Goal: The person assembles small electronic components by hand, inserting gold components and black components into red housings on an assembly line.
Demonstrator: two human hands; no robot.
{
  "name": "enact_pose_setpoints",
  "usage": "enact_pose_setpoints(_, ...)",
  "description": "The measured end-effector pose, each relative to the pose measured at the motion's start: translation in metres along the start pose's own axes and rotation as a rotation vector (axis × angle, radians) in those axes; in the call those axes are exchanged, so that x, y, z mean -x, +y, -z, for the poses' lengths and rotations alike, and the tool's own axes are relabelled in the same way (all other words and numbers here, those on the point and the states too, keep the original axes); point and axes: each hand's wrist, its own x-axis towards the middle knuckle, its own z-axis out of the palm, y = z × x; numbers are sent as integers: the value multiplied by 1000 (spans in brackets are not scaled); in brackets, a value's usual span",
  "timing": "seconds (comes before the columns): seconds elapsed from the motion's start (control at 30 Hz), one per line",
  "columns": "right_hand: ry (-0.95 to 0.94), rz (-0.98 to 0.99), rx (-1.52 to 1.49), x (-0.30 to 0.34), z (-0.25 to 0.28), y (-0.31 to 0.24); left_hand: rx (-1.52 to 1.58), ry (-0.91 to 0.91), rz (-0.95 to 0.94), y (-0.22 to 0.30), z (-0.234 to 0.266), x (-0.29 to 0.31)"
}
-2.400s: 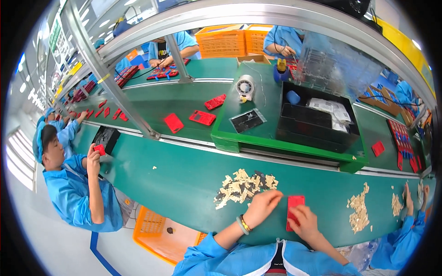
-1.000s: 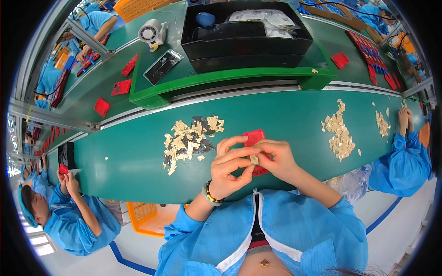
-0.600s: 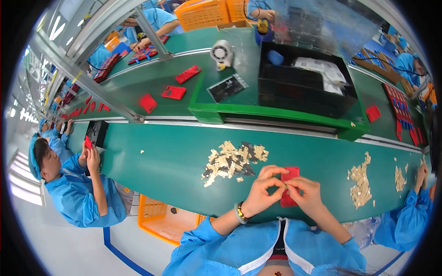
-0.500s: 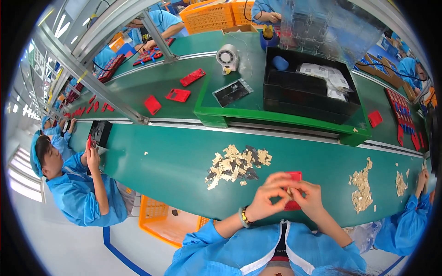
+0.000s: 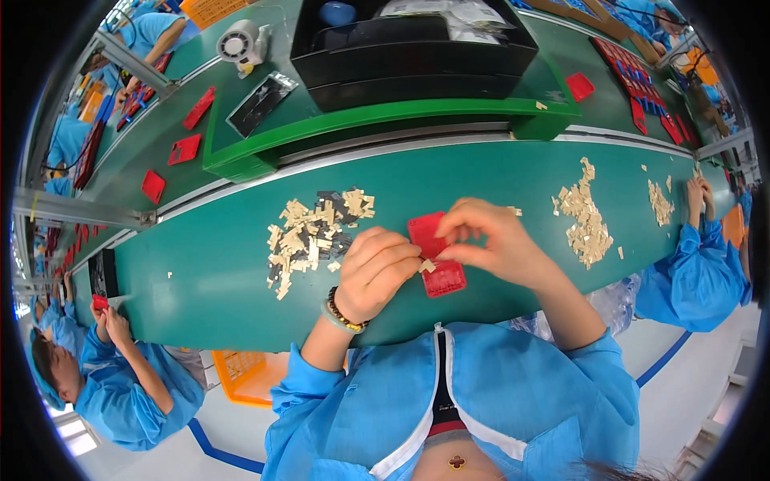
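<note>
A red plastic case [image 5: 446, 282] lies on the green bench in front of me, partly covered by my hands. My left hand [image 5: 375, 271] is closed in a pinch over its left edge, with a small cream L-shaped piece [image 5: 427, 266] at the fingertips. Over the case's right side is my right hand [image 5: 491, 244], its thumb and forefinger apart and curved toward the left fingertips. I make out nothing between them. To the left lies a heap of cream and dark grey pieces [image 5: 313, 228].
More cream pieces [image 5: 584, 220] form a pile on the right. Behind the bench, a green raised shelf [image 5: 385, 128] carries a black bin [image 5: 409, 72]. Co-workers sit at both sides; one at left holds a red part [image 5: 99, 302]. An orange crate [image 5: 241, 377] stands below the bench.
The view has shifted, so the bench things appear farther left and higher. My hands have moved apart: the left pinches the cream piece, while the right has drawn off it with fingers spread.
</note>
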Motion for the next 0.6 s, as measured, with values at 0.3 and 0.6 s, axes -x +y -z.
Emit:
enact_pose_setpoints(0.3, -170, 319, 276, 3, -6, 4, -176, 25, -92, 11, -16, 5)
enact_pose_setpoints(0.6, -135, 191, 295, 25, 2, 26, -270, -90, 177, 15, -25, 5)
